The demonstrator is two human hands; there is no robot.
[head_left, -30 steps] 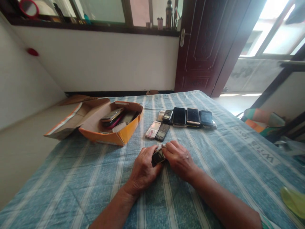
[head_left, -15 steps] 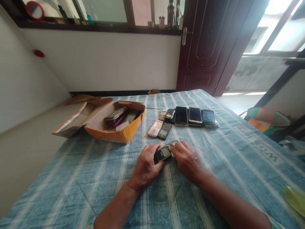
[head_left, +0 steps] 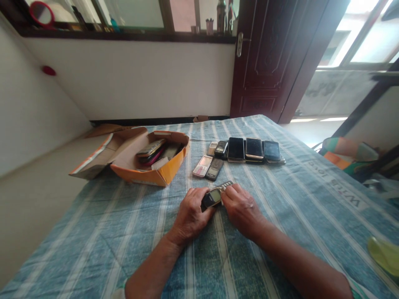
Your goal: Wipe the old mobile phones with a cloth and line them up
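Note:
My left hand [head_left: 191, 209] grips the lower end of a dark keypad mobile phone [head_left: 213, 198], its small screen facing up. My right hand [head_left: 241, 207] is closed at the phone's keypad end, fingers pinching a small white wad [head_left: 222, 189] that looks like tissue against the keys. Most of the wad and part of the keypad are hidden by the fingers. Just beyond lie a silver-pink keypad phone [head_left: 202, 166] and a black keypad phone [head_left: 214, 169], side by side.
An open orange cardboard box [head_left: 149, 178] holding several phones sits at the left on the striped blue tablecloth [head_left: 149, 257]. Two small phones lie farther back, beside a row of touchscreen phones [head_left: 236, 148]. A yellow-green object [head_left: 383, 253] is at the right edge.
My right hand and the white wad have shifted slightly left along the phone, showing more keys at its far end. My left hand keeps its grip. The camera view has shifted a little.

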